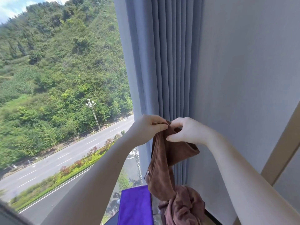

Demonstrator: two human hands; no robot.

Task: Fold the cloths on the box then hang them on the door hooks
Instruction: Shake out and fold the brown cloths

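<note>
Up close, the left hand [150, 125] and right hand [186, 132] pinch the top hem of a brown cloth [164, 159] between fingers and thumbs, its twisted length hanging to a bunched heap beside a flat purple cloth [135, 207] below. Soft, light and limp, it should handle best gripped by two corners along the stitched edge. Beyond hang pleated grey-blue curtains [164, 62], with a wooded hillside [61, 65] outside.

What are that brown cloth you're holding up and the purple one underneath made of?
The brown cloth, pinched by the left hand and right hand, looks like soft matte microfibre or terry: fuzzy nap, stitched hem, limp folds. The purple cloth looks smoother, lying flat with a slight sheen; possibly microfibre too.
</note>
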